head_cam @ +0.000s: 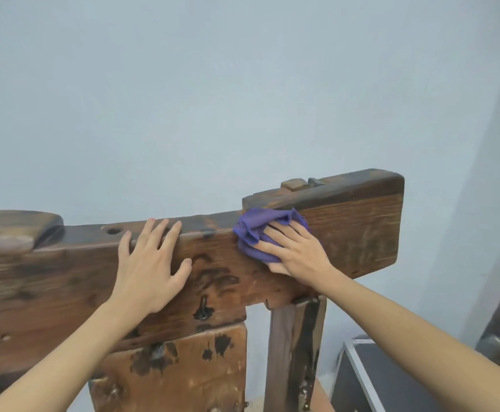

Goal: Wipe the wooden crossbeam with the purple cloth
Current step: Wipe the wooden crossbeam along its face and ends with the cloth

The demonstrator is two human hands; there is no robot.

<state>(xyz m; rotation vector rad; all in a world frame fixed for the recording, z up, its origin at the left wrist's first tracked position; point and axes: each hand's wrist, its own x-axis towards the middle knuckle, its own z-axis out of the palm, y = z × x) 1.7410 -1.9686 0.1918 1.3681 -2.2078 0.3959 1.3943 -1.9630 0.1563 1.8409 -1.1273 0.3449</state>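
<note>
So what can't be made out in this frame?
Head view only:
- Crossbeam: left end blurred and cut off by the frame edge.
- Purple cloth: partly covered by the right hand.
- Wood under the left hand: hidden.
- Black case: cut off at the bottom edge.

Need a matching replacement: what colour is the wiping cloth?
Purple; the cloth shows best in the head view, under the right hand.

bare forearms, two unadorned hands (150,263)

Two hands, the left hand (150,263) and right hand (294,252). One purple cloth (253,233) and one wooden crossbeam (352,233). Two upright wooden posts, a broad post (183,367) and a narrow post (293,352), and one black case (370,382).
</note>
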